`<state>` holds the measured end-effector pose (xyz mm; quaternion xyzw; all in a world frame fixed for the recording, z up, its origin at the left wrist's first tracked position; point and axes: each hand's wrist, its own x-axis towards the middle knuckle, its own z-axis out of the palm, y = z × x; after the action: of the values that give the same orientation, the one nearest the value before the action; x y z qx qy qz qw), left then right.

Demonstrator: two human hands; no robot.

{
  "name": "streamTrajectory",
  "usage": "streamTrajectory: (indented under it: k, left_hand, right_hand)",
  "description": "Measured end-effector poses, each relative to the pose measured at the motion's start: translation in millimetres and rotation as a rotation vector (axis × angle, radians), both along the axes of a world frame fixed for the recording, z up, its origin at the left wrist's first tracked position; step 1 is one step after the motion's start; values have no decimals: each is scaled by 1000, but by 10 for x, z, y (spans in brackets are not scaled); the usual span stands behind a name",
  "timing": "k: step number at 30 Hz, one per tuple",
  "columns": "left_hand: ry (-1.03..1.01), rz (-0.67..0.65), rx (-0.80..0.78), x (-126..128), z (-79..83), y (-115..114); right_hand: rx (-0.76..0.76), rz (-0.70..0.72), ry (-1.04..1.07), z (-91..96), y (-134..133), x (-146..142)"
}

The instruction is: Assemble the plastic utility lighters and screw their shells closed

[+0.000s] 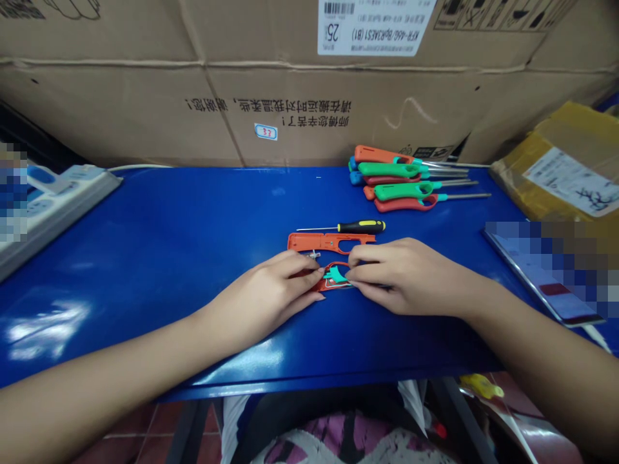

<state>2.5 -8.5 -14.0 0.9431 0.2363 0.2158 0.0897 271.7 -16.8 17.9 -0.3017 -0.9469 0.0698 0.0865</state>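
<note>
On the blue table lies an opened orange lighter half with a green trigger and a thin pale wire inside. My left hand grips its left end, fingers closed around the edge. At the other end, my right hand pinches the casing near the trigger; its fingertips partly cover the parts there. Just beyond my hands rests the other orange casing half, hollow side up. A small clear part shows by my left fingertips. Behind it lies a black-and-yellow screwdriver, its shaft pointing left.
Several long-nosed lighters in orange, green and blue are piled at the back right. A taped carton and a phone sit on the right. At left is a power strip; a large cardboard box walls the back.
</note>
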Motion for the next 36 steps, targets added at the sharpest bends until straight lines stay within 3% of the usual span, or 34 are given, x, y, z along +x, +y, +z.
streamTrajectory:
  k: [17,28,36]
  left_hand:
    - [3,-6,34,17,49,1]
    - [15,15,23,23,69,-14]
    - [22,26,18,18,69,-28]
  right_hand:
    - [4,7,-21,-26,10,26]
    - [125,58,-2,-58,25,43]
    - [81,56,23,-45,6,23]
